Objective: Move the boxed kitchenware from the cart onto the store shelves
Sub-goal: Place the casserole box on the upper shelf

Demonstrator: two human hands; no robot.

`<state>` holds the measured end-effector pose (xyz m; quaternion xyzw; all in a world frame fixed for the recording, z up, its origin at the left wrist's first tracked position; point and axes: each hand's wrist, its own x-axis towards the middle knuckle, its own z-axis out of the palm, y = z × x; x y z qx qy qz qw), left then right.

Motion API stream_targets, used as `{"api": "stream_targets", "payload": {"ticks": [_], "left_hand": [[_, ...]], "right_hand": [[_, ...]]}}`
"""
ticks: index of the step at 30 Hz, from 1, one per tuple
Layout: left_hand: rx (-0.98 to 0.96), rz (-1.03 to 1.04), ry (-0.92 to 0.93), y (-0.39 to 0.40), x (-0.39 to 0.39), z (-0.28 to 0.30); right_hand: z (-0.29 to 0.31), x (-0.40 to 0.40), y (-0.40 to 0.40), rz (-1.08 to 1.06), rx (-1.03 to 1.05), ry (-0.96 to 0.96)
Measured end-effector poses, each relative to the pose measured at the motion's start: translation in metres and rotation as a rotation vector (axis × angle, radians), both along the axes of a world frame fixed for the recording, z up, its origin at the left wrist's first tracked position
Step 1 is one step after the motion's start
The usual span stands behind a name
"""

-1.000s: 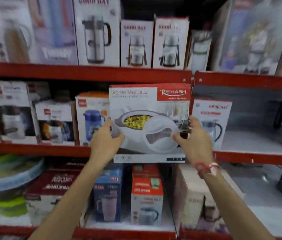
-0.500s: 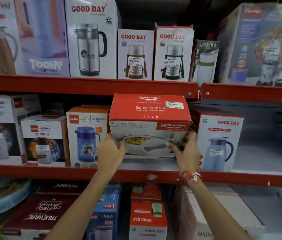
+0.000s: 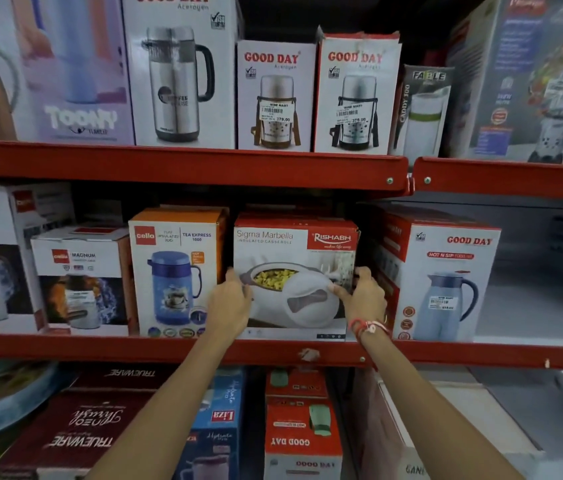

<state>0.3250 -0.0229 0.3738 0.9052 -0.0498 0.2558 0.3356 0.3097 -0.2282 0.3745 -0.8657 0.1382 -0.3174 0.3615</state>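
A white and red Sigma Marbella casserole box (image 3: pixel 294 251) stands upright on the middle red shelf (image 3: pixel 100 349), between an orange Cello jug box (image 3: pixel 176 271) and a Good Day jug box (image 3: pixel 446 278). My left hand (image 3: pixel 230 303) grips the box's lower left edge. My right hand (image 3: pixel 365 297), with a red thread at the wrist, grips its right edge. The cart is out of sight.
The upper shelf (image 3: pixel 183 164) holds several Good Day flask boxes and a blender box (image 3: pixel 532 81). A bare stretch of shelf (image 3: pixel 543 306) lies right of the Good Day jug box. Trueware boxes (image 3: pixel 76 431) and more cartons fill the bottom shelf.
The casserole box went from held in front of the shelf, tipped flat into the gap, to standing upright inside it. Both hands followed it in.
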Motion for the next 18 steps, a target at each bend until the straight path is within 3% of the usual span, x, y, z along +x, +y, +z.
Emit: {"api": "stream_targets", "payload": {"ticks": [4, 7, 10, 12, 15, 18], "left_hand": [[0.031, -0.083, 0.028, 0.009, -0.001, -0.018], [-0.132, -0.168, -0.175, 0.029, -0.029, -0.051], [-0.2, -0.188, -0.238, 0.058, -0.064, -0.102], [-0.241, -0.132, -0.106, 0.078, -0.078, -0.138], [-0.226, -0.034, 0.201, 0.096, -0.084, -0.178], [-0.177, -0.121, 0.449, 0.1, -0.088, -0.192]], "right_hand": [[-0.006, -0.003, 0.008, 0.002, -0.051, 0.037], [-0.031, -0.029, 0.039, -0.043, -0.12, -0.221], [-0.083, -0.062, 0.088, 0.169, -0.028, -0.322], [-0.122, -0.076, 0.116, 0.275, -0.021, -0.208], [-0.166, -0.079, 0.146, 0.423, 0.074, 0.24], [-0.186, -0.077, 0.161, 0.609, 0.136, 0.544]]}}
